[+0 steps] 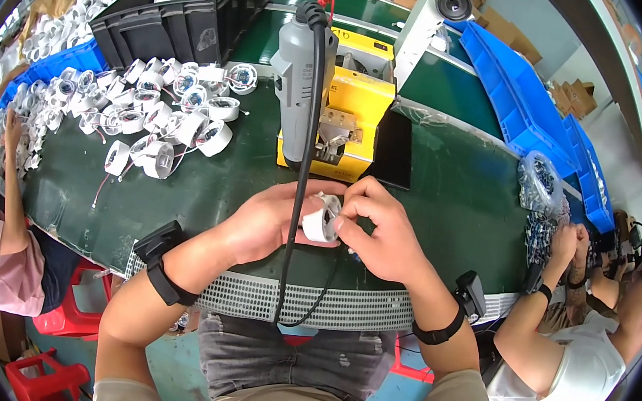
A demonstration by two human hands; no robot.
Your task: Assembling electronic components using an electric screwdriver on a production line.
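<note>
A small white round housing with an open, hollow face is between my two hands, just above the near part of the green table. My left hand wraps round it from the left and below. At its right rim, my right hand has thumb and forefinger pinched together; whatever may lie between those fingertips is hidden. Just beyond my hands hangs a grey electric screwdriver, its black cable crossing in front of my left hand. Behind it stands a yellow machine with a metal fixture on its front.
Many white round housings with wires lie heaped at the left. Behind them stands a black crate of white parts. Blue bins line the back right. Co-workers sit on both sides; a perforated strip edges the table.
</note>
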